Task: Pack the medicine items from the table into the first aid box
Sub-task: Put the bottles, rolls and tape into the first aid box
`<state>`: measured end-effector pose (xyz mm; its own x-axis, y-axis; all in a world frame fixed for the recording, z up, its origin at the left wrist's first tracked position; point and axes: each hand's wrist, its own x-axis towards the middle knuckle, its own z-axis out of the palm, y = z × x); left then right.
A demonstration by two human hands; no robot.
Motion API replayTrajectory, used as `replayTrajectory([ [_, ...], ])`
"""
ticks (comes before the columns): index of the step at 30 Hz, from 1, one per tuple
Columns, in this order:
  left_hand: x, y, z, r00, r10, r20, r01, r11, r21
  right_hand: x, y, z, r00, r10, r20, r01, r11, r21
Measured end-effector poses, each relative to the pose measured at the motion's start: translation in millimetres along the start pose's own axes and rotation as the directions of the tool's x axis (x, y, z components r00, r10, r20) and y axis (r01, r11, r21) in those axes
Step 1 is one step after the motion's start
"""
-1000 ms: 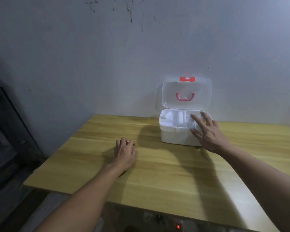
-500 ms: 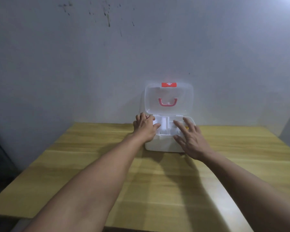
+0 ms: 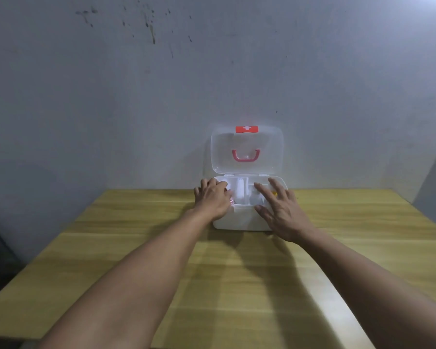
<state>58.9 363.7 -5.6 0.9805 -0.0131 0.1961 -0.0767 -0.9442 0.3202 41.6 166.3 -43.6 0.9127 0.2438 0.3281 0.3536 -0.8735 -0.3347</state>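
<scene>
Your left hand (image 3: 213, 199) is over the left end of the box (image 3: 244, 219), fingers curled down into that compartment. Something small and pinkish (image 3: 230, 202) shows at its fingertips, but you cannot tell from here whether the hand grips it or only rests beside it. Your right hand (image 3: 281, 210) lies flat and spread over the right end of the box, holding nothing that shows; a bit of yellow (image 3: 274, 193) peeks out beneath its fingers. The box sits on the worktop (image 3: 136, 248) against the wall, its long axis running left to right, lid (image 3: 247, 149) upright behind it. Both forearms reach straight ahead, palms down. No loose items show on the worktop around the box, so packing looks nearly done.
</scene>
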Motion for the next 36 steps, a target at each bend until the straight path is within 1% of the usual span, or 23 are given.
replayTrajectory([
  [4,4,-9,-6,0.998,-0.049,-0.048,0.044,0.993,-0.111,-1,-1,-2,1.000,0.004,0.010,-0.004,1.000,0.010],
  [10,11,-20,-8,0.992,-0.089,-0.089,0.082,0.993,-0.082,-1,-3,-3,1.000,0.002,0.018,-0.002,1.000,0.007],
  [13,11,-20,-6,0.986,-0.075,-0.149,0.059,0.992,-0.109,-1,-1,-2,1.000,0.004,0.017,-0.004,1.000,0.019],
  [15,9,-19,-4,0.981,-0.030,-0.192,0.005,0.992,-0.130,-1,-1,-2,1.000,0.002,0.013,-0.002,1.000,0.017],
  [16,7,-18,-3,0.985,0.001,-0.173,-0.022,0.992,-0.121,-1,-1,-2,1.000,0.001,0.012,-0.001,1.000,0.015],
  [17,6,-17,0,0.993,0.026,-0.118,-0.037,0.995,-0.096,-1,-1,-2,1.000,0.001,0.011,-0.001,1.000,0.014],
  [18,5,-17,3,0.999,0.031,-0.033,-0.033,0.997,-0.067,-1,-1,-2,1.000,0.001,0.011,-0.001,1.000,0.015],
  [20,6,-16,9,0.989,-0.023,0.146,0.029,0.999,-0.039,-1,-1,-2,1.000,0.000,0.011,0.000,1.000,0.016],
  [21,8,-17,11,0.979,-0.043,0.198,0.050,0.998,-0.030,-2,-1,-2,1.000,-0.001,0.011,0.000,1.000,0.015],
  [23,13,-18,11,0.973,-0.043,0.228,0.042,0.999,0.008,-2,-1,-2,1.000,0.000,0.013,0.000,1.000,0.018],
  [24,14,-18,9,0.977,-0.039,0.211,0.035,0.999,0.022,-2,-1,-3,1.000,0.001,0.016,-0.002,1.000,0.020],
  [26,19,-18,3,0.991,-0.053,0.120,0.051,0.999,0.015,-2,-2,-4,1.000,0.002,0.022,-0.003,1.000,0.022],
  [28,27,-18,-3,0.997,-0.071,0.018,0.071,0.997,-0.032,-3,-2,-5,1.000,0.000,0.030,-0.001,1.000,0.020],
  [30,37,-15,-11,0.997,-0.070,-0.040,0.065,0.992,-0.110,-3,-3,-6,0.999,-0.007,0.038,0.006,1.000,0.009],
  [33,53,-5,-28,0.994,-0.105,-0.030,0.092,0.950,-0.297,-3,-3,-7,0.999,-0.014,0.043,0.014,1.000,-0.008],
  [36,70,3,-41,0.989,-0.144,0.013,0.134,0.877,-0.462,-1,-2,-7,0.999,-0.012,0.039,0.012,1.000,-0.006],
])
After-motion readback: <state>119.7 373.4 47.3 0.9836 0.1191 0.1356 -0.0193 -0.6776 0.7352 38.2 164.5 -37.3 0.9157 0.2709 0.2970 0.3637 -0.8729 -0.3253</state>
